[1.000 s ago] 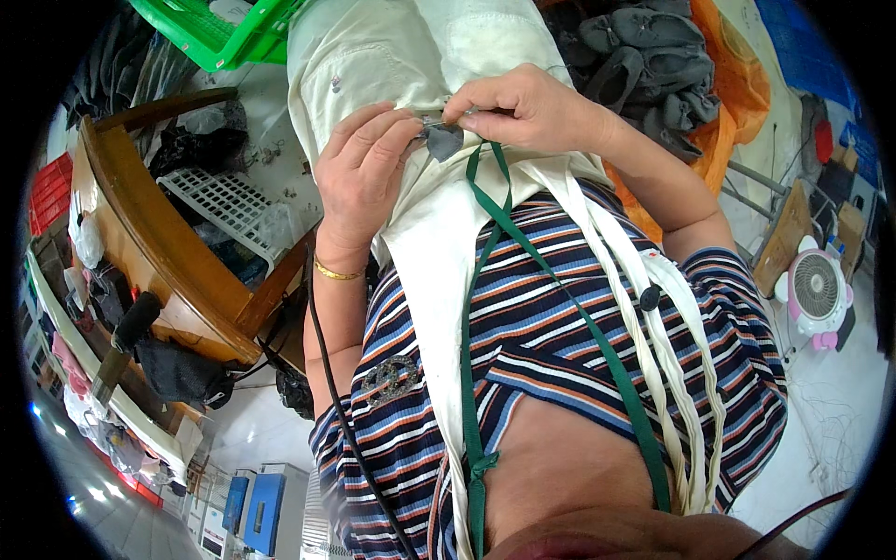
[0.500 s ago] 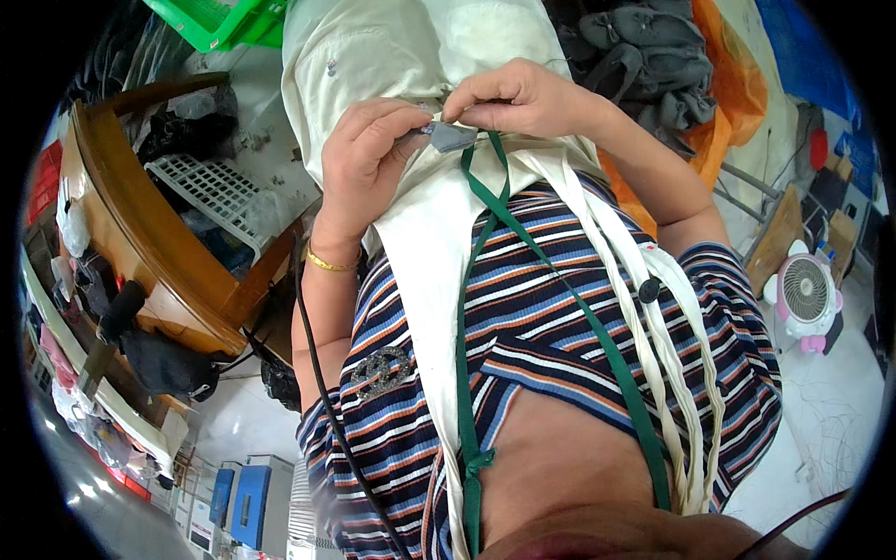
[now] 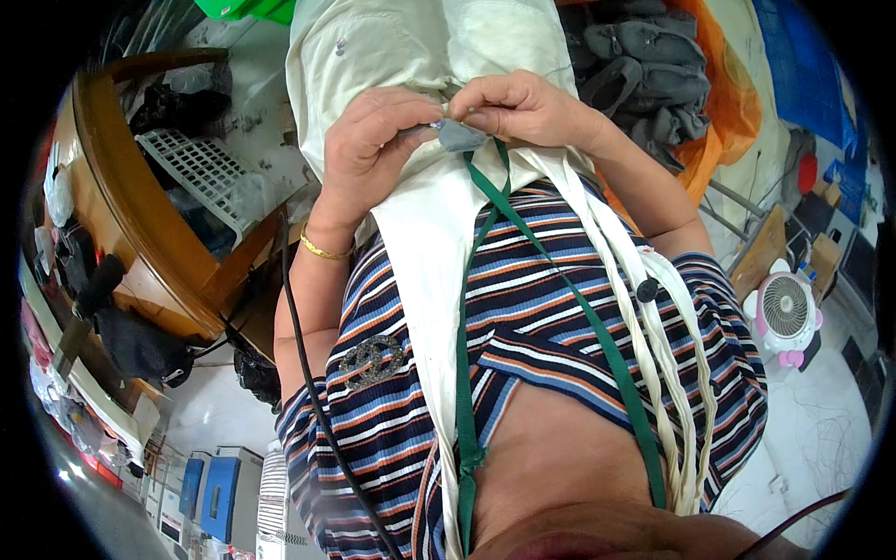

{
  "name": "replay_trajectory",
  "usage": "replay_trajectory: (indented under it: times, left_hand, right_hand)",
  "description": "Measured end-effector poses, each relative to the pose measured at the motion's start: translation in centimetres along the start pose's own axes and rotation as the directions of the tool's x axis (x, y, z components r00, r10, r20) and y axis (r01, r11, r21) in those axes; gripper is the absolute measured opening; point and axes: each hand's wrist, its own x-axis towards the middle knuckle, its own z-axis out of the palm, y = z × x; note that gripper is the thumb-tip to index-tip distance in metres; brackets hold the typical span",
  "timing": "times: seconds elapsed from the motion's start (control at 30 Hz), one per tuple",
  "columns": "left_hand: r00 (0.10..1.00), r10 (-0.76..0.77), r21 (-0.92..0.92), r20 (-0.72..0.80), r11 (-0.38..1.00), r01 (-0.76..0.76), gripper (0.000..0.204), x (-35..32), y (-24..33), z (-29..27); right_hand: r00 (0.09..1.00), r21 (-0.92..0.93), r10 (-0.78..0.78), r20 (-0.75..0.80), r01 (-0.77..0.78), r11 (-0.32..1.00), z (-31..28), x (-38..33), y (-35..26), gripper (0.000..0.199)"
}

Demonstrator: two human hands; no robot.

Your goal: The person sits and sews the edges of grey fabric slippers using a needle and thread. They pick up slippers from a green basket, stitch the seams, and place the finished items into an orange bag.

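Cluttered workshop floor, wooden table [image 3: 121, 233] left. Our 2 hands meet over cream cloth [image 3: 420, 215]: left hand [image 3: 369, 140] and right hand [image 3: 523, 107] both pinch 1 small grey piece [image 3: 460, 136], green strap [image 3: 485, 201] just below.

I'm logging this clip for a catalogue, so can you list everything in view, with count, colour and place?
Grey fabric piece: one, grey, pinched between both hands.
Cream garment: one, off-white, under the hands.
Green strap: one, green, hanging down the torso.
Wooden table: one, brown, left.
White plastic basket: one, white, left.
Grey clothes pile: one heap, grey, upper right.
Small fan: one, white and pink, right.
Gold bangle: one, left wrist.
Left hand: pinching the fabric.
Right hand: pinching the fabric.
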Motion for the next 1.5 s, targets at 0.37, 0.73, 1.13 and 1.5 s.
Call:
replay_trajectory:
  times: [0.37, 0.73, 1.13, 1.5]
  left_hand:
    - [1.0, 0.008, 0.007, -0.005, 1.0, -0.008, 0.025, 0.0, 0.4, 0.2]
    - [0.988, -0.082, -0.019, 0.132, 0.996, 0.085, 0.022, -0.1, 0.6, 0.5]
    - [0.983, -0.135, -0.055, 0.123, 0.988, 0.143, 0.021, -0.5, 0.4, 1.4]
    - [0.928, -0.373, 0.101, -0.002, 0.923, 0.371, 0.015, 1.7, 0.1, 1.3]
  right_hand:
    - [0.995, -0.084, 0.055, -0.086, -0.062, 0.995, 1.0, 0.0, -0.6, 0.015]
    - [0.994, -0.058, 0.104, -0.039, -0.106, 0.993, 0.5, 0.3, 0.0, 0.039]
    - [0.996, -0.089, 0.09, -0.015, -0.091, 0.992, 1.2, 0.2, -0.8, 0.05]
    - [0.861, -0.838, -0.488, -0.141, 0.159, 0.522, -1.2, 1.2, -3.2, 0.016]
